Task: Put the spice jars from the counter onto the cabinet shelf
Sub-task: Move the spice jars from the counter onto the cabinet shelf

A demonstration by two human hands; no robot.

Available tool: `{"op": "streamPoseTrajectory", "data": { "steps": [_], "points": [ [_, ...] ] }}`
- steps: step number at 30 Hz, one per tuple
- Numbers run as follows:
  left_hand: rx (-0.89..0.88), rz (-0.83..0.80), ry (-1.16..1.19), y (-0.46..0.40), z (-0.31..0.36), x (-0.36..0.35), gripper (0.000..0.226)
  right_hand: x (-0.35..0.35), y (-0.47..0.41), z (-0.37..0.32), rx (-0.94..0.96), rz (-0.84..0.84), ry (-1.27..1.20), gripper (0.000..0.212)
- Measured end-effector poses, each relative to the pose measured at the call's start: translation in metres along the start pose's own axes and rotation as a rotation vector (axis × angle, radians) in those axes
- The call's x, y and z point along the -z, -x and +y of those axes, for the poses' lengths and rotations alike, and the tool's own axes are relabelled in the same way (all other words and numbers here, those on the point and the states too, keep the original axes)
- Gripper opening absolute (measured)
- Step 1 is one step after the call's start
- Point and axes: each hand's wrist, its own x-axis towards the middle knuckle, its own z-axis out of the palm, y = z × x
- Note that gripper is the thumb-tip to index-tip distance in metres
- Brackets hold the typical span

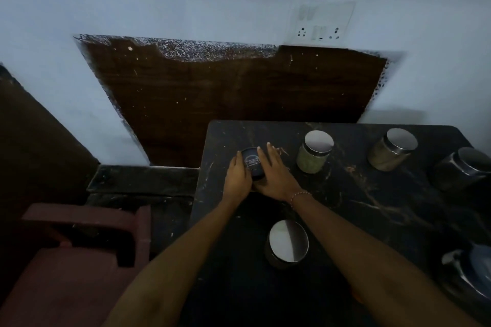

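Near the far left corner of the dark marbled counter (372, 207), a black-lidded jar (252, 163) is clasped between two hands — the left hand (237, 180) is pressed against its left side and the right hand (275, 176) is laid against its right side, fingers stretched forward past the lid. The jar is thus grasped by both hands together; whether it is lifted or resting on the counter cannot be told. A beaded bracelet (300, 195) is worn on the right wrist. Four more jars are seen on the counter: a jar with greenish contents (313, 152) and a shiny metal lid stands just to the right of the hands, a jar with tan contents (390, 150) stands further right, a dark jar (459, 170) is set near the right edge, and a fourth jar with a silver lid (287, 245) stands closer to the camera, between the two forearms. A shiny metal vessel (470, 273) is partly cut off at the lower right. Behind the counter, a dark brown wooden panel (225, 98) is fixed against the pale wall, with a white switchboard (320, 21) mounted above its right end. A reddish plastic chair (79, 260) is placed to the left of the counter — well apart from the jars. No cabinet shelf can be made out.
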Motion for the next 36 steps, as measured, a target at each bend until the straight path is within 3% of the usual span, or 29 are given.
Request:
{"op": "streamPoseTrajectory", "data": {
  "steps": [3, 8, 11, 16, 18, 20, 22, 24, 26, 29, 32, 36],
  "points": [
    [0.157, 0.024, 0.323, -0.005, 0.002, 0.004, 0.049, -0.004, -0.003, -0.003, -0.062, -0.029, -0.113, 0.094],
    [0.165, 0.103, 0.308, -0.019, -0.001, 0.017, 0.035, 0.009, -0.009, -0.005, -0.063, 0.043, -0.256, 0.096],
    [0.164, 0.023, 0.387, -0.026, 0.008, 0.030, 0.034, 0.020, -0.010, -0.002, -0.038, 0.094, -0.317, 0.101],
    [0.202, -0.296, 0.625, -0.028, 0.033, 0.060, 0.031, 0.045, -0.002, -0.007, 0.106, 0.142, -0.381, 0.095],
    [0.179, -0.282, 0.749, -0.027, 0.041, 0.063, 0.032, 0.049, 0.001, -0.015, 0.117, 0.242, -0.378, 0.094],
    [0.160, -0.233, 0.940, -0.019, 0.054, 0.059, 0.040, 0.052, 0.003, -0.025, 0.071, 0.398, -0.385, 0.098],
    [0.147, -0.201, 1.039, -0.008, 0.068, 0.048, 0.062, 0.057, 0.003, -0.034, -0.024, 0.564, -0.329, 0.102],
    [0.142, -0.166, 1.012, 0.001, 0.079, 0.033, 0.091, 0.066, 0.003, -0.042, -0.119, 0.665, -0.240, 0.098],
    [0.116, -0.164, 0.968, 0.008, 0.090, 0.025, 0.105, 0.075, 0.004, -0.048, -0.171, 0.697, -0.162, 0.089],
    [0.072, -0.122, 0.922, 0.007, 0.099, 0.028, 0.092, 0.088, 0.008, -0.045, -0.148, 0.665, -0.155, 0.087],
    [0.048, -0.115, 0.984, 0.002, 0.097, 0.042, 0.068, 0.101, 0.018, -0.036, -0.007, 0.608, -0.305, 0.088],
    [0.002, -0.337, 1.127, 0.002, 0.098, 0.055, 0.038, 0.108, 0.028, -0.024, 0.024, 0.455, -0.607, 0.085]
  ]
}}
